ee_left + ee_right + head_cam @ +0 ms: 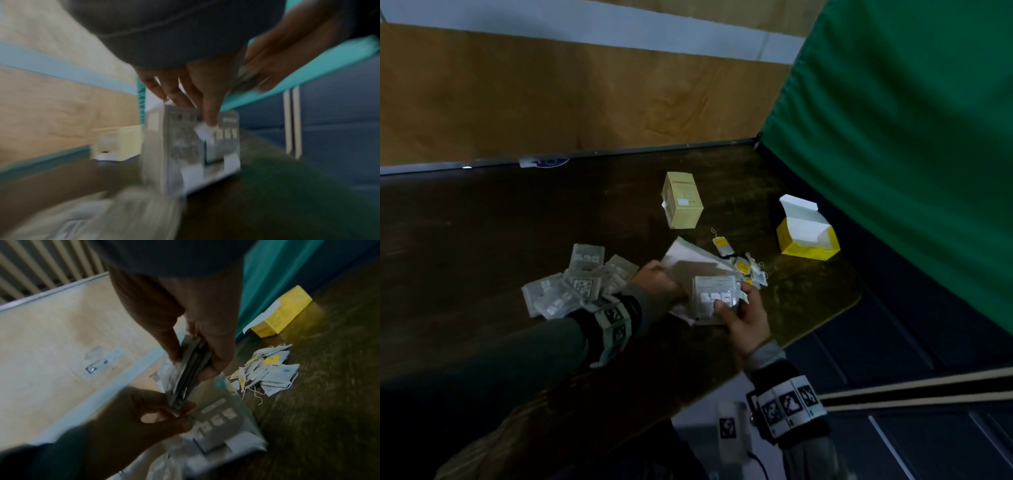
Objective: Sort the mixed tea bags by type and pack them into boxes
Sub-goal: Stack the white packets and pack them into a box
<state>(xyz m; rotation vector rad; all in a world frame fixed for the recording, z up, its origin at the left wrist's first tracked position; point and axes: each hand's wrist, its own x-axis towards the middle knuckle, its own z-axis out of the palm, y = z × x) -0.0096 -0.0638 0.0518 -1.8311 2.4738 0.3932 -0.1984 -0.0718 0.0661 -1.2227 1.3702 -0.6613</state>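
Observation:
My right hand (736, 310) grips a stack of grey foil sachets (717, 296) edge-up just above the table; the right wrist view shows thumb and fingers clamped on that stack (190, 368). My left hand (666, 286) meets it from the left and pinches a grey sachet (220, 420) at the stack's lower end. The left wrist view is blurred, with fingers (207, 104) on that sachet (191, 146). More grey sachets (571, 284) lie piled at the left. White tea bags with yellow tags (744, 265) lie at the right.
A closed pale yellow box (683, 200) stands behind the hands. An open bright yellow box (806, 233) sits near the table's right edge, by a green curtain (911, 137). A white and brown pouch (685, 262) lies under the hands. The dark table (482, 222) stretches left.

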